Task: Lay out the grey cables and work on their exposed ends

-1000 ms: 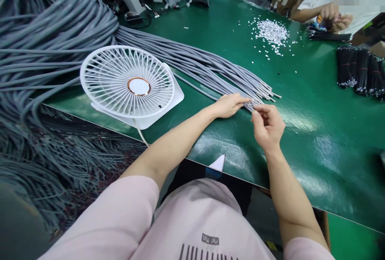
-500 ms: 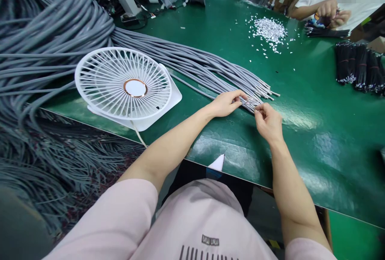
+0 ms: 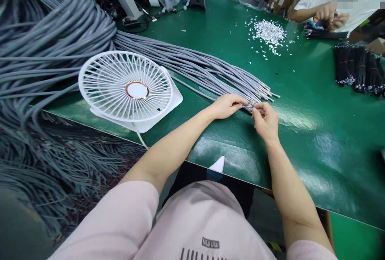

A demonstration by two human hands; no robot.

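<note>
A bundle of grey cables point(image 3: 192, 64) runs across the green table, its pale stripped ends point(image 3: 264, 90) pointing right. At the near side of those ends, my left hand point(image 3: 229, 105) pinches one grey cable close to its tip. My right hand point(image 3: 266, 120) is closed at the end of the same cable, thumb against fingers. The two hands are almost touching. What exactly lies between the right fingertips is too small to make out.
A white fan point(image 3: 136, 90) lies face up left of my arms, its cord over the table edge. Silvery scraps point(image 3: 268, 32) are heaped farther back. Black wire bundles point(image 3: 357, 67) lie at the right. Opposite, a person's hands point(image 3: 331, 16) hold something. Coiled cables point(image 3: 54, 23) fill the left.
My right hand has shifted slightly left, closer to my left hand. The left hand stays at the cable end, and the view has moved a little.
</note>
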